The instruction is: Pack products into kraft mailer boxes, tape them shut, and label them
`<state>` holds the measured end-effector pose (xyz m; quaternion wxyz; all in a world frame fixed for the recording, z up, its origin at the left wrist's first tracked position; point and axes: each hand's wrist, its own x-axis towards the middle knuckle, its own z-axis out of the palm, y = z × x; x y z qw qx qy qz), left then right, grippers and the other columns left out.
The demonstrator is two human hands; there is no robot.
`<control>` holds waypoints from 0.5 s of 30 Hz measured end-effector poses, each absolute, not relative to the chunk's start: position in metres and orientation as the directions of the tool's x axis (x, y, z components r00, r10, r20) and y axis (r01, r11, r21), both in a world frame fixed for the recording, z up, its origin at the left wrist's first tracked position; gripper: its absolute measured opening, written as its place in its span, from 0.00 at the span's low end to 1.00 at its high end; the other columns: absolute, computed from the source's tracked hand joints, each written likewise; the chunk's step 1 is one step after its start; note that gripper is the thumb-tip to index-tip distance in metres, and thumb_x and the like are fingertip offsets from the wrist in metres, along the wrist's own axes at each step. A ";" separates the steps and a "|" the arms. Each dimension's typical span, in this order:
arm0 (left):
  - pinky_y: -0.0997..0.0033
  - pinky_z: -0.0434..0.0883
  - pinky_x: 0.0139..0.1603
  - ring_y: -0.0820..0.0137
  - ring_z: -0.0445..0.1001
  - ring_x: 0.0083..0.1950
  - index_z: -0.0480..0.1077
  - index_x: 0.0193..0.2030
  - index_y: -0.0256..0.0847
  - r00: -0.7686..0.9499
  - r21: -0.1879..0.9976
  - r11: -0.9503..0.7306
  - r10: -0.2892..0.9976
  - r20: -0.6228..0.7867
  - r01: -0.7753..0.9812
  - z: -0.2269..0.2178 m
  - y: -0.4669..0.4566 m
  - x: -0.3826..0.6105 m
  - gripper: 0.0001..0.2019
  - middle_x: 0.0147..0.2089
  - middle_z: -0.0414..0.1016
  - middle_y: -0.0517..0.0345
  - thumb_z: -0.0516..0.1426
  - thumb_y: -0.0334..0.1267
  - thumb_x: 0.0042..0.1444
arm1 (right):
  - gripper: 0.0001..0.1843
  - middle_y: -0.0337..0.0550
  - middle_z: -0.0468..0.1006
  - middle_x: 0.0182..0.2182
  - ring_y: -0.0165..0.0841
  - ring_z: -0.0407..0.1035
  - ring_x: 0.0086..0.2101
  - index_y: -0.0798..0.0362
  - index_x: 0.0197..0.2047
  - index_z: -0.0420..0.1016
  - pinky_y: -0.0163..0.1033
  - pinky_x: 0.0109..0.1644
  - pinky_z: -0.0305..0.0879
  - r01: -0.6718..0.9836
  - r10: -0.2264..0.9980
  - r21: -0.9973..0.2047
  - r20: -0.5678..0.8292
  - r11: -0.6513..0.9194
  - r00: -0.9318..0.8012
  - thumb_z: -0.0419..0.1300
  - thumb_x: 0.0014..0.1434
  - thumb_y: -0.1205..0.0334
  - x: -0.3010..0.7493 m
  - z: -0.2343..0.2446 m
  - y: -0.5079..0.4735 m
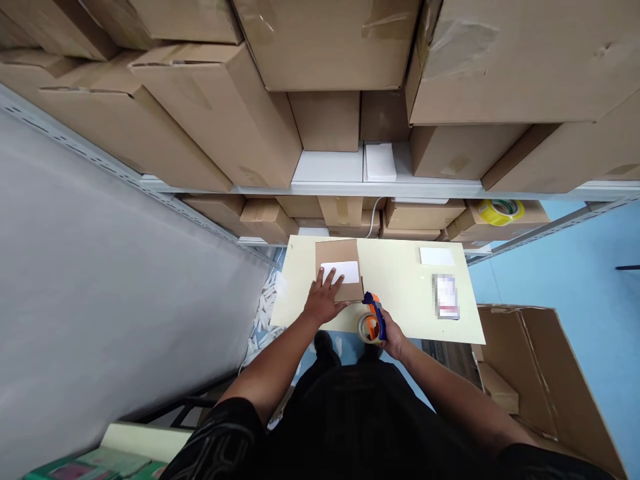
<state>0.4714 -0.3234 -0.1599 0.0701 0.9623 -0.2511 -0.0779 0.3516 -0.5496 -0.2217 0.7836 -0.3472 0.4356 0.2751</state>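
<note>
A small cardboard box (337, 251) lies on the pale yellow table (395, 287), with a white label (349, 270) on its top. My left hand (326, 297) rests on the box with its fingers spread, the fingertips over the label. In my right hand (393, 335) is a blue and orange tape dispenser (381, 320) with a roll of tape in it. The dispenser's blue head is close to the box's near right corner; whether it touches, I cannot tell.
Shelves full of cardboard boxes (330, 43) rise behind the table. A yellow tape roll (501, 212) sits on a lower-shelf box. At the table's right lie a white sheet (436, 257) and a phone-like item (446, 297). A large open carton (545, 373) stands at right; paper scraps (265, 307) litter the left floor.
</note>
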 end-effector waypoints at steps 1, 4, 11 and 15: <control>0.40 0.53 0.72 0.42 0.31 0.80 0.51 0.77 0.50 0.865 0.177 -0.867 -0.488 -0.115 -0.466 -0.160 -0.325 0.469 0.44 0.81 0.41 0.53 0.55 0.67 0.59 | 0.30 0.51 0.84 0.41 0.43 0.80 0.38 0.53 0.51 0.78 0.47 0.39 0.77 -0.730 0.119 -0.307 -0.876 0.610 0.468 0.57 0.63 0.34 0.347 -0.222 -0.550; 0.40 0.52 0.73 0.42 0.31 0.80 0.50 0.78 0.49 0.865 0.185 -0.865 -0.490 -0.109 -0.467 -0.161 -0.326 0.467 0.44 0.81 0.41 0.52 0.54 0.66 0.60 | 0.30 0.50 0.84 0.40 0.42 0.80 0.36 0.53 0.50 0.78 0.46 0.37 0.77 -0.722 0.093 -0.311 -0.883 0.618 0.460 0.59 0.62 0.34 0.320 -0.221 -0.547; 0.38 0.51 0.73 0.40 0.28 0.80 0.50 0.78 0.43 0.846 0.248 -0.832 -0.528 -0.079 -0.496 -0.166 -0.327 0.446 0.45 0.81 0.39 0.46 0.55 0.65 0.60 | 0.30 0.49 0.85 0.36 0.40 0.79 0.34 0.53 0.49 0.78 0.44 0.36 0.77 -0.666 0.114 -0.217 -0.902 0.713 0.416 0.58 0.62 0.34 0.281 -0.215 -0.502; 0.35 0.48 0.73 0.35 0.28 0.79 0.48 0.77 0.32 0.883 0.277 -0.854 -0.467 -0.035 -0.441 -0.169 -0.331 0.413 0.44 0.80 0.40 0.36 0.54 0.59 0.63 | 0.33 0.48 0.83 0.30 0.38 0.77 0.28 0.55 0.45 0.78 0.40 0.30 0.73 -0.605 0.099 -0.203 -0.899 0.770 0.428 0.53 0.63 0.32 0.309 -0.211 -0.480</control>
